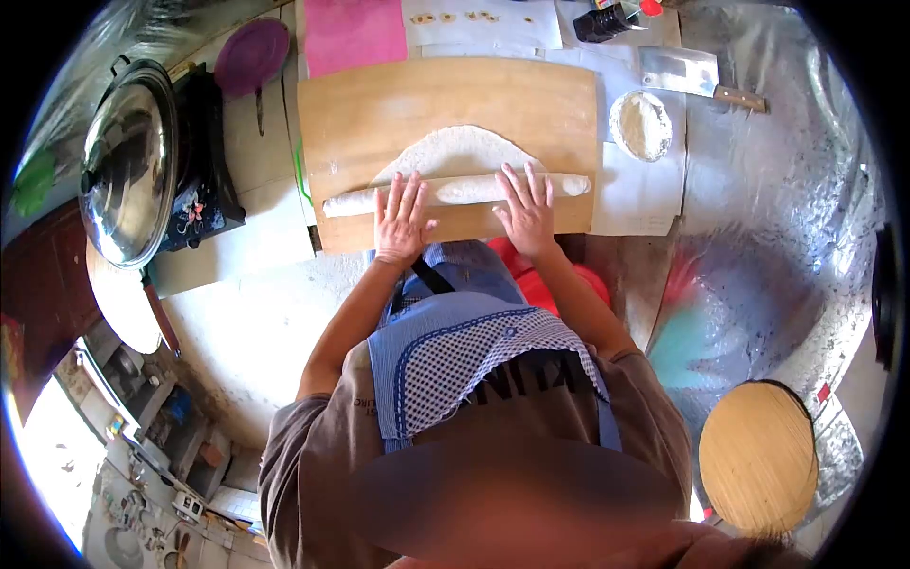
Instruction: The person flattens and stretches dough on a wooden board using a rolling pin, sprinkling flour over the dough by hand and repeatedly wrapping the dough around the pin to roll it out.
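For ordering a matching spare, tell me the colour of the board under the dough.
Light tan-brown; the board shows best in the head view.

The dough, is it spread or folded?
Spread: the dough shows a broad, rounded sheet beyond the rolling pin. Whether some wraps around it, I cannot tell.

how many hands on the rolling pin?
2: the left hand on the left part of the rolling pin, the right hand toward its right end. No others in view.
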Demonstrator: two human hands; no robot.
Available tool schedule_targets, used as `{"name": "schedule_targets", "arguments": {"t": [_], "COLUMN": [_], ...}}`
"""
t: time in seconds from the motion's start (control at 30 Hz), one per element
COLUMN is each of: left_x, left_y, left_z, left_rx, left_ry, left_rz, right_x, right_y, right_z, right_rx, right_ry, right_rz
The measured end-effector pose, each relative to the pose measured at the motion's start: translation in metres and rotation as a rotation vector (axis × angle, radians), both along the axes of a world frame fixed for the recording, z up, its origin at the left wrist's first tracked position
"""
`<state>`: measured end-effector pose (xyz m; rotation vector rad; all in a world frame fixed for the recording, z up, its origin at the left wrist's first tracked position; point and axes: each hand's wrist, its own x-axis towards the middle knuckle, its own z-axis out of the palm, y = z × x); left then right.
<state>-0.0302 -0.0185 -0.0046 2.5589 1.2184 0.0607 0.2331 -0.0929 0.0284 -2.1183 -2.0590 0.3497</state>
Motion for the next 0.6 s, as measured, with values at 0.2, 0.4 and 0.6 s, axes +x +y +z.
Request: {"name": "schedule_targets", "arguments": {"t": [0.2, 0.4, 0.6], "left_x": [0.036, 0.004, -0.030], "left_y": [0.137, 0.103, 0.073], "left_z": [-0.011, -0.007, -0.006], "left_rx": [0.207, 0.175, 0.155], "left_ry": [-0.110, 0.070, 0.014], "left_rz": [0.154, 0.301, 0.206], "right_x": [0.055, 0.049, 0.043], "right_y": [0.138, 0.081, 0.027], "right_z": [-0.032, -0.025, -0.018], "right_rx": [0.174, 0.107, 0.089], "right_ry": [-0.140, -0.245, -0.171], "right_rz": [-0.156, -0.181, -0.155]}}
